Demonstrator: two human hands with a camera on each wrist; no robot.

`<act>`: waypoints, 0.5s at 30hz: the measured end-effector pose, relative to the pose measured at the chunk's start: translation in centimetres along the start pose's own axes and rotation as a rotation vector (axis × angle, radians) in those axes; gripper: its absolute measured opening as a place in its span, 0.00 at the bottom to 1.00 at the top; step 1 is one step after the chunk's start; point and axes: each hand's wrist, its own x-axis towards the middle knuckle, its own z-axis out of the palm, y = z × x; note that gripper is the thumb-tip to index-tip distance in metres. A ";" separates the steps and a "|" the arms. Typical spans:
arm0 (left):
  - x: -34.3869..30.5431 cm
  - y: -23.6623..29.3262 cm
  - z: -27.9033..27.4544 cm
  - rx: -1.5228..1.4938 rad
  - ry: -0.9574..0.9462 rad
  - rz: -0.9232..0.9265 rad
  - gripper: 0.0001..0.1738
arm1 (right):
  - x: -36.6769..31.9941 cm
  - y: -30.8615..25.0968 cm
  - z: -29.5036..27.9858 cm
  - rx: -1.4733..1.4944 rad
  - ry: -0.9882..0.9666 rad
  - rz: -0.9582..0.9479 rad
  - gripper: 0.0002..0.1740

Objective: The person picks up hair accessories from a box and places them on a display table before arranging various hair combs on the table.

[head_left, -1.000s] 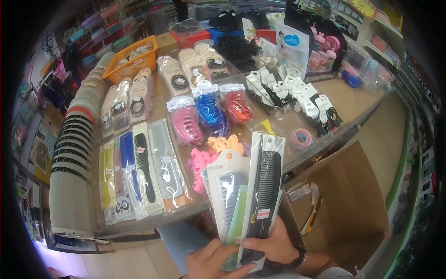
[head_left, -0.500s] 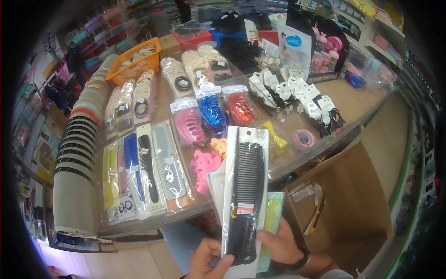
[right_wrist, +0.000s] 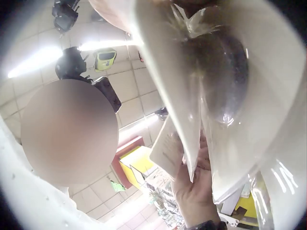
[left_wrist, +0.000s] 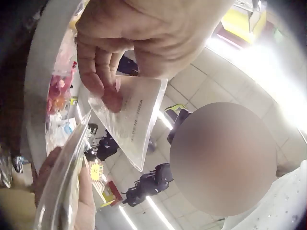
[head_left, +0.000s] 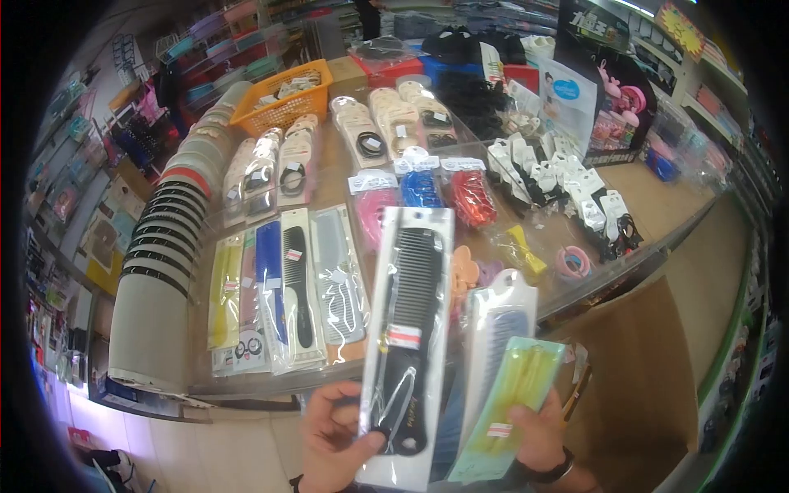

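Note:
My left hand (head_left: 341,431) pinches the bottom of a black comb in a clear packet (head_left: 408,329), held upright over the table's near edge. To its right, my right hand (head_left: 536,429) grips a yellow-green comb packet (head_left: 511,404) and a white-carded blue comb packet (head_left: 498,341), fanned apart. In the left wrist view my left hand's fingers (left_wrist: 103,72) pinch the packet's white back card (left_wrist: 134,120). The right wrist view shows the undersides of the held packets (right_wrist: 225,86) close up.
A glass-topped table (head_left: 641,205) carries rows of packed combs (head_left: 288,287), hair claws (head_left: 468,197), hair ties (head_left: 370,144), an orange basket (head_left: 283,103) and a curved rack of headbands (head_left: 164,238). A cardboard box (head_left: 633,361) stands below at the right. Shop shelves surround it.
The black comb packet has gone from the stack into my left hand and moved left. My right hand keeps the other packets, now fanned to the right.

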 end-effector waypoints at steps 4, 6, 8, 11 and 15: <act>1.8 1.2 -1.6 -0.005 0.040 0.146 0.32 | 0.1 -0.7 -0.5 0.060 0.066 -0.081 0.25; 2.9 2.0 -2.3 0.066 0.061 0.204 0.32 | 0.1 -0.9 -0.6 0.066 0.074 -0.069 0.25; 4.0 3.0 -2.8 0.154 0.027 0.228 0.33 | 0.2 -1.0 -0.5 0.082 0.099 -0.123 0.25; 6.0 3.8 -2.7 0.223 0.072 0.279 0.32 | 0.3 -1.2 -0.5 0.091 0.075 -0.122 0.24; 7.4 3.5 -4.0 0.612 0.094 0.354 0.26 | -0.4 -1.1 -0.5 0.078 0.090 -0.088 0.24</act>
